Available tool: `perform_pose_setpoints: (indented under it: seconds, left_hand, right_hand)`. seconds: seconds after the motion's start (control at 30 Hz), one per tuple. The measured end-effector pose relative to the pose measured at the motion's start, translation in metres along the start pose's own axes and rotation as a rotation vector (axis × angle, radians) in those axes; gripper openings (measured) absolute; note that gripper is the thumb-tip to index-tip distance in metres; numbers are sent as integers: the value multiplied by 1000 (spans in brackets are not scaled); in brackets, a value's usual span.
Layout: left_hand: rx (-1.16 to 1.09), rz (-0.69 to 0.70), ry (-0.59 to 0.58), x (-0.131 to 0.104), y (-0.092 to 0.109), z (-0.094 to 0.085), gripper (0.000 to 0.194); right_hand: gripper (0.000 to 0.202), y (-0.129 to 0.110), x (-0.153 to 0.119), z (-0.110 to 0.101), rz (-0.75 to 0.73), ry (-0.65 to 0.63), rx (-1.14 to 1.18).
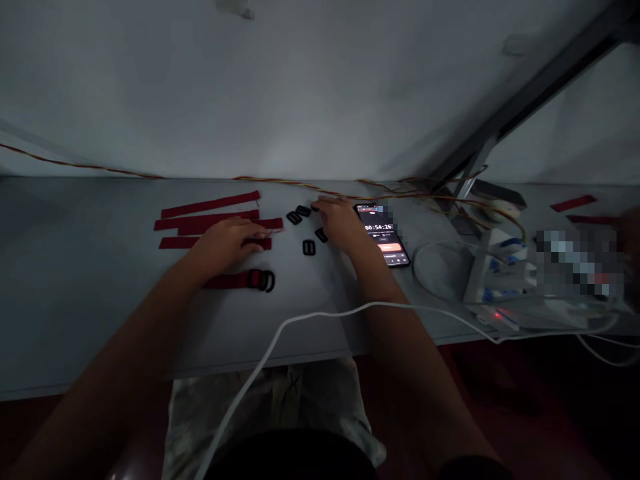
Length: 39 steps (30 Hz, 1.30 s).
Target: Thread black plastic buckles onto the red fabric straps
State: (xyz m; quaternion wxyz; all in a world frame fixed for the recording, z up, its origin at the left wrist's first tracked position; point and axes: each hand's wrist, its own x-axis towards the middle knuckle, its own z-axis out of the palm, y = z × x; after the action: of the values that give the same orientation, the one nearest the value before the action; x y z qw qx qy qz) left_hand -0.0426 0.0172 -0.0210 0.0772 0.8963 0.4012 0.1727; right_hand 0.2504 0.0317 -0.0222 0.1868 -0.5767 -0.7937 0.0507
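From wall (300, 87) to near edge, the bench (110, 287) spreads well leftward. The half-curled left hand (226, 245) lies among four loose red straps (210, 205), the right hand (340, 223) beside at least four black buckles (309, 248); I cannot tell what either grip holds.

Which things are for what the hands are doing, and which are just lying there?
Seemingly for the job:
red webbing strips by the left hand
black slide buckles by the right hand
red strap with black hardware

Probably just lying about:
smartphone showing 00:54:26
white cable
twisted wires
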Motion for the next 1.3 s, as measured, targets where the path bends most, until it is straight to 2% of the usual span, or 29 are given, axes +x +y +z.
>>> perform_pose_setpoints:
  seconds: [0.07,0.17,0.27,0.43,0.57,0.67,0.87,0.93,1.0,1.1,1.17,1.23,1.3]
  left_hand:
    - [-40,0,-6,-4,-2,3,33]
    - [-107,9,-34,-8,-3,5,27]
    - [-144,-26,-27,-7,1,4,21]
    - [-170,-89,-26,-6,6,1,16]
    - [-148,35,0,-6,4,4,12]
    - [-127,101,40,-7,6,7,20]
    - [-128,35,98,-7,12,7,32]
    - [-174,28,105,-6,13,4,32]
    - [-255,13,80,-5,15,0,32]
    - [-400,-80,23,-5,20,-7,35]
    - [-509,-150,6,-5,23,-11,38]
    - [-622,-181,8,-6,25,-14,40]
    - [-699,-172,23,-6,24,-16,39]
  right_hand:
    - [56,1,3,6,-12,-34,-41]
    - [48,6,6,7,5,-40,-43]
    - [36,9,8,4,68,-34,-2]
    - [42,15,6,-6,154,-10,92]
    - [31,18,4,-10,145,-6,93]
    - [23,16,5,-10,120,-36,77]
    - [24,11,6,-4,173,-7,98]
    - [25,11,6,-6,190,-1,123]
    - [17,9,4,-10,195,5,167]
    - [8,-2,-1,-19,170,60,448]
    - [17,-17,-6,-22,139,68,777]
    - [25,-35,-11,-20,107,-75,1058]
    - [32,-51,-15,-13,99,-223,1225]
